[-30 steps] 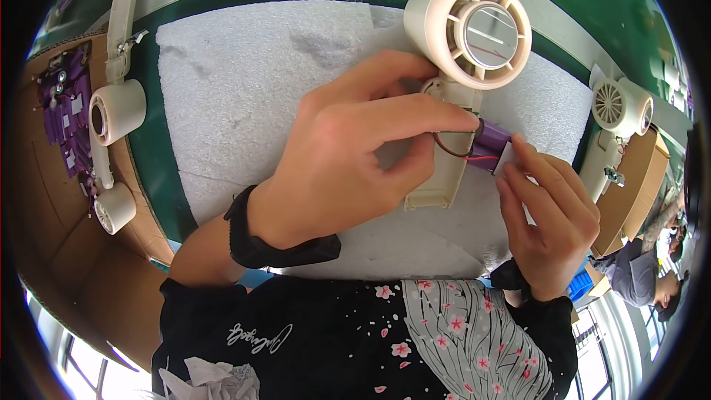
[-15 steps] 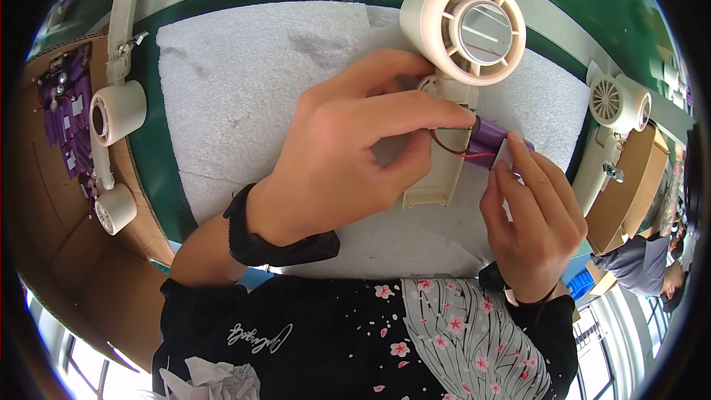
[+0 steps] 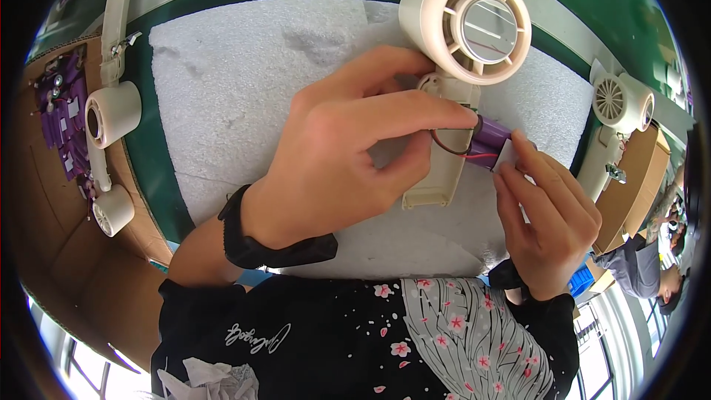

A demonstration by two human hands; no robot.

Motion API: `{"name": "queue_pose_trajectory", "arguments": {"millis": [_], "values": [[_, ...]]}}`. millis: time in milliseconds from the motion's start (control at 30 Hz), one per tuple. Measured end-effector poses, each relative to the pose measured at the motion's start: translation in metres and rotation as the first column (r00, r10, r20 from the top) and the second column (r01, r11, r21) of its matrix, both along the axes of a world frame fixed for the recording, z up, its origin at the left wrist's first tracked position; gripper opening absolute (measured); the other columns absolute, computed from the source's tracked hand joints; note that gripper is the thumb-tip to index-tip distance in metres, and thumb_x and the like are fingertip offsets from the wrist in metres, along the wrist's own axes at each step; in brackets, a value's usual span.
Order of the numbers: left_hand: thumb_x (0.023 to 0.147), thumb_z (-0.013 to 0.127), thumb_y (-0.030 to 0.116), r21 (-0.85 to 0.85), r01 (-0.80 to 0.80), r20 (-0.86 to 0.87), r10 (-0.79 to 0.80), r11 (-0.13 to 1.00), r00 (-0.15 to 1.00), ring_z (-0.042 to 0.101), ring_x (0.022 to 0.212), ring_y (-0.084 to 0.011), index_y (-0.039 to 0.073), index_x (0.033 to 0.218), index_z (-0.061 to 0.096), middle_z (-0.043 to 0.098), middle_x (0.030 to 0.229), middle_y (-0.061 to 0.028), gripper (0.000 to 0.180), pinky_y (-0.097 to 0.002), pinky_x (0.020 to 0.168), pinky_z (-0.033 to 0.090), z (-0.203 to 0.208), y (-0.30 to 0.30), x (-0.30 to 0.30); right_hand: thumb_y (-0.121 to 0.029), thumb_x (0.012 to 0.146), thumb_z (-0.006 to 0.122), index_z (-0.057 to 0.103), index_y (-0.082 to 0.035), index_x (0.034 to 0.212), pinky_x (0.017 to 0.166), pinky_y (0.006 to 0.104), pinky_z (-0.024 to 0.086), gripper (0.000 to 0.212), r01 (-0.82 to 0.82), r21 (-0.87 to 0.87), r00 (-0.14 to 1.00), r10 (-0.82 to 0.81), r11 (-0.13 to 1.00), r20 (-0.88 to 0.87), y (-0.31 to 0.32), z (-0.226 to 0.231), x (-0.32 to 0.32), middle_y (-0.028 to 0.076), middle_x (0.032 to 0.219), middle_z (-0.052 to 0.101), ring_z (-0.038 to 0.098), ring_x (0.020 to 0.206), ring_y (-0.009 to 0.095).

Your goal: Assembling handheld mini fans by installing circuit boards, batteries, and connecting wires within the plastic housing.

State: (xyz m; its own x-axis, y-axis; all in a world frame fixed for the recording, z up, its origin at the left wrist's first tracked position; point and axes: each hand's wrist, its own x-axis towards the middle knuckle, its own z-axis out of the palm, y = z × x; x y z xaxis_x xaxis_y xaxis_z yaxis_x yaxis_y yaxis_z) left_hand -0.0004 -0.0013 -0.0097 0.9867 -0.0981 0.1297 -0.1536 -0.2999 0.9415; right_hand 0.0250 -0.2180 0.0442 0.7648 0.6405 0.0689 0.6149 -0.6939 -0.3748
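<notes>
Nearby, a purple battery (image 3: 495, 134) slants at the right side of a cream fan's (image 3: 449, 37) open handle, toward the foam's (image 3: 229, 67) right edge. The right hand (image 3: 552, 215) pinches its outer end, fingertips nearly together. The left hand (image 3: 344, 152) curls, forefinger at its inner end; I cannot tell what that hand grips.

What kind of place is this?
Probably a workshop or factory: there's an opened cream fan over a foam sheet, more fans at the sides, and a cardboard box holding purple packs.
</notes>
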Motion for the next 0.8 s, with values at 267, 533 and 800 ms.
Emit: {"name": "queue_pose_trajectory", "arguments": {"millis": [267,533,800], "values": [[0.071,0.061,-0.012,0.036,0.009,0.022,-0.010,0.999,1.000,0.065,0.081,-0.0152,0.006,0.099,0.073,0.063,0.107,-0.0116,0.035,-0.0240,0.067,0.052,0.000,0.001,0.000,0.006,0.068,0.073,0.065,0.007,0.078,0.066,0.0312,0.058,0.013,-0.017,-0.034,0.994,0.021,0.999,0.108,0.010,-0.002,-0.007,0.019,0.097,0.069,0.069,0.079,0.028],[0.072,0.062,-0.012,0.017,0.011,0.009,-0.011,1.000,1.000,0.064,0.083,-0.0147,0.006,0.100,0.072,0.063,0.109,-0.0110,0.035,-0.0240,0.067,0.052,0.000,0.001,-0.001,0.008,0.067,0.071,0.067,0.004,0.082,0.077,0.0338,0.056,0.015,0.104,-0.095,0.986,-0.090,0.990,0.137,0.016,-0.004,-0.016,0.015,0.104,0.070,0.070,0.089,0.028],[0.071,0.062,-0.012,0.024,0.021,0.003,-0.021,1.000,1.000,0.064,0.083,-0.0148,0.006,0.100,0.072,0.063,0.108,-0.0114,0.035,-0.0239,0.067,0.051,0.000,0.003,-0.001,0.008,0.066,0.070,0.067,0.004,0.079,0.077,0.0335,0.057,0.014,0.105,-0.065,0.992,-0.101,0.992,0.070,0.014,0.000,-0.011,0.015,0.103,0.071,0.071,0.088,0.027]]}}
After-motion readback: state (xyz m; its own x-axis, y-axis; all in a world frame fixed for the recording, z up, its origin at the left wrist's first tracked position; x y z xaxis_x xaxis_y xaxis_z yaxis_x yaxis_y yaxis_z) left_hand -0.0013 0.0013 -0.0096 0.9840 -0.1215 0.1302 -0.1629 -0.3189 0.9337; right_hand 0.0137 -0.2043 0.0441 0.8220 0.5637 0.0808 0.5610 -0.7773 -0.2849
